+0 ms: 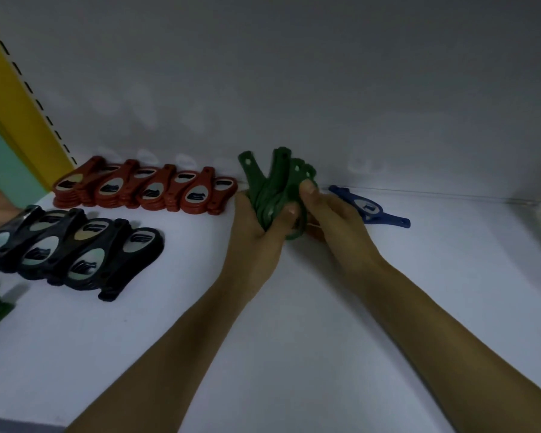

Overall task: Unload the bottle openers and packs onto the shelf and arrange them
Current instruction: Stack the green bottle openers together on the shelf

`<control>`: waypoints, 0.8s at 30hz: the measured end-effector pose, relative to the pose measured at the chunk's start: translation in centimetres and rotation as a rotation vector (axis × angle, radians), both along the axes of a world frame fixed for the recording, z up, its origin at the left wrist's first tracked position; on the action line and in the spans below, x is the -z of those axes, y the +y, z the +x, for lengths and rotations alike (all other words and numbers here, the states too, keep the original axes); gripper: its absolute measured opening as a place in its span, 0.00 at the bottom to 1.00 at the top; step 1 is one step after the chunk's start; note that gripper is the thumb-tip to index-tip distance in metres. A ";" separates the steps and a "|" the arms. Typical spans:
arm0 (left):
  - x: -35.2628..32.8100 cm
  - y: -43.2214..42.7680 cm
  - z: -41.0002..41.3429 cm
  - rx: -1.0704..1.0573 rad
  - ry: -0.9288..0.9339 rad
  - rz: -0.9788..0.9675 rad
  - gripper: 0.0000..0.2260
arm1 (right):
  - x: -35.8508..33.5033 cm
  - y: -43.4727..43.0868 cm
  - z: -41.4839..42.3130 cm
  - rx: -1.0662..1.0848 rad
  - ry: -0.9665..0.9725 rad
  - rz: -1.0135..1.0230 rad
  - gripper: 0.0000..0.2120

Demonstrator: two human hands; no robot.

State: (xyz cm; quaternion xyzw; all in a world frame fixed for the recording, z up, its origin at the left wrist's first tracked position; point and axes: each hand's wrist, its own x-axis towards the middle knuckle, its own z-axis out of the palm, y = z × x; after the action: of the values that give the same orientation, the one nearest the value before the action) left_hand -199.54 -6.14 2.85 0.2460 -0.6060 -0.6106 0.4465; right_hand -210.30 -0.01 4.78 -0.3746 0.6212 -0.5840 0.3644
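Now, both grips on green openers [272, 189]: flat matte plastic, teardrop bodies, narrow handles with small holes, fanned upward. Left grip [256, 232] curls round bundle from below, thumb on front. Right grip [331, 214] pinches bundle's right side, thumb on top. Bundle near back of smooth white shelf [294, 323]. Red openers [144, 189] in overlapped row at back left, with shiny oval metal inserts. Black openers [75, 248], same shape, in row nearer front. Blue opener [366, 207] lies flat behind right grip. Yellow slotted post [16, 98] far left.
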 end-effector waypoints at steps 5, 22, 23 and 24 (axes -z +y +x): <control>1.0 0.4 -0.8 0.036 -0.337 -0.352 0.10 | 0.2 0.0 0.1 0.086 -0.041 -0.116 0.20; 2.0 0.8 -1.8 -0.233 -0.859 -0.882 0.25 | 0.6 -0.2 1.2 0.070 0.064 -0.206 0.12; 1.9 1.1 -1.5 -0.256 -0.876 -0.907 0.25 | 0.7 -0.3 1.3 0.048 0.027 -0.200 0.14; 1.8 1.4 -1.4 -0.273 -0.909 -0.923 0.25 | 0.6 -0.2 1.4 0.026 -0.010 -0.187 0.15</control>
State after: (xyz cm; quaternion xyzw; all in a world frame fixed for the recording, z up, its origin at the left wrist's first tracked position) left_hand -200.95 -4.72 1.04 0.3371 -0.8969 -0.0617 0.2793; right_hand -208.89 -0.25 4.16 -0.3962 0.5670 -0.6457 0.3234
